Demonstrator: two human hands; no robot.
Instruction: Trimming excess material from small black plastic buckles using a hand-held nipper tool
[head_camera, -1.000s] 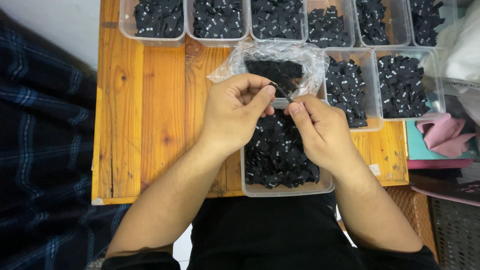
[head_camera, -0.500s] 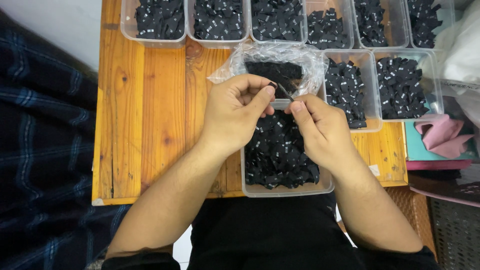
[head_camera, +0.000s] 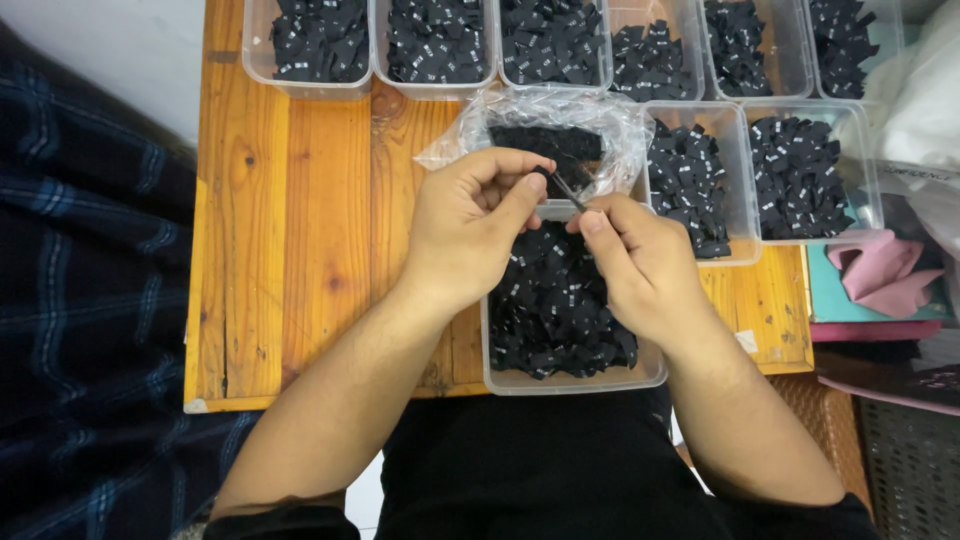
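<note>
My left hand (head_camera: 475, 225) and my right hand (head_camera: 640, 262) meet over a clear plastic tub (head_camera: 570, 378) full of small black fabric labels (head_camera: 560, 310). Both hands pinch one small black label (head_camera: 562, 186) between thumb and fingers, just above the tub's far end. Right behind the hands lies a crumpled clear plastic bag (head_camera: 560, 120) holding more black labels.
Several clear tubs of black labels (head_camera: 430, 45) line the far edge of the wooden table (head_camera: 300, 230), two more (head_camera: 800, 175) at the right. Pink cloth (head_camera: 880, 275) and a white bag (head_camera: 925, 95) lie to the right. Dark plaid fabric (head_camera: 90, 300) covers the left.
The hands have stayed in place over the tub; only the fingers have shifted slightly on the label.
</note>
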